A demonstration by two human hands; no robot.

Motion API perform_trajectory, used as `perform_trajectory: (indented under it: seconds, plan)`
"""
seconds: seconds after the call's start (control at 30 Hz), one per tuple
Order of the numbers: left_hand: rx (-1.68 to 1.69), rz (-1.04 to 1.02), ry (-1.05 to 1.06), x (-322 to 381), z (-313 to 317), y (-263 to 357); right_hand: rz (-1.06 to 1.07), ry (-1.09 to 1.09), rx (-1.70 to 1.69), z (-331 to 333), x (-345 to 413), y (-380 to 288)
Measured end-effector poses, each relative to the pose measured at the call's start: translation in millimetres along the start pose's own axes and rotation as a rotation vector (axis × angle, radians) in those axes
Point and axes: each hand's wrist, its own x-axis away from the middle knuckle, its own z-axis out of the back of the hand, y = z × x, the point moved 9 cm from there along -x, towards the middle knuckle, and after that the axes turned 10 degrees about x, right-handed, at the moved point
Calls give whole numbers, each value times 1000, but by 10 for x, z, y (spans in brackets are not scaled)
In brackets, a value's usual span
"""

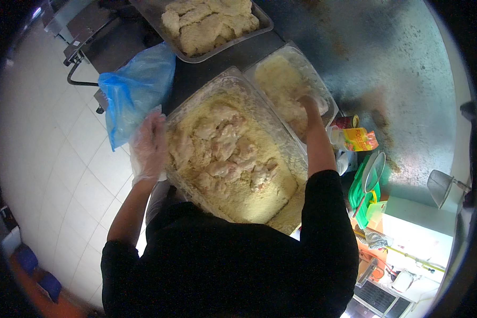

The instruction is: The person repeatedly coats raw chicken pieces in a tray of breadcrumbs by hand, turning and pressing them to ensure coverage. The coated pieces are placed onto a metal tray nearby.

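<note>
My left hand (pixel 150 143), in a clear plastic glove, is at the left rim of a large plastic tub (pixel 232 73); whether it grips the rim is unclear. Yellowish breading crumbs (pixel 262 202) fill the tub, with several pieces of wet, batter-coated meat (pixel 226 147) on top. My right hand (pixel 312 102) reaches into a smaller clear plastic container (pixel 322 85) to the right, which holds a pale wet mixture (pixel 278 75). The fingers of that hand are partly sunk and blurred, so what they touch is hidden.
A metal tray (pixel 268 26) of breaded pieces (pixel 210 24) lies beyond the tubs. A blue plastic bag (pixel 139 87) hangs at the left. To the right are a can (pixel 346 121), a yellow packet (pixel 359 139), a strainer (pixel 373 173) and a green plastic item (pixel 357 190).
</note>
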Motion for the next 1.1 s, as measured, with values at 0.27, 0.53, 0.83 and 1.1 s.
perform_trajectory:
  seconds: [0.27, 0.53, 0.83, 1.1]
  plan:
    - [-77, 81, -66, 2, 2, -20, 1, 68, 54, 404, 395, 503]
    - [-65, 35, -44, 19, 15, -5, 135, 357, -512, 1313, 1317, 402]
    - [-79, -96, -1, 36, -20, -139, -152, 34, -264, 544, 2317, -417]
    - [-307, -392, -75, 293, -228, 471, -260, 418, -1425, 61, 3444, -493]
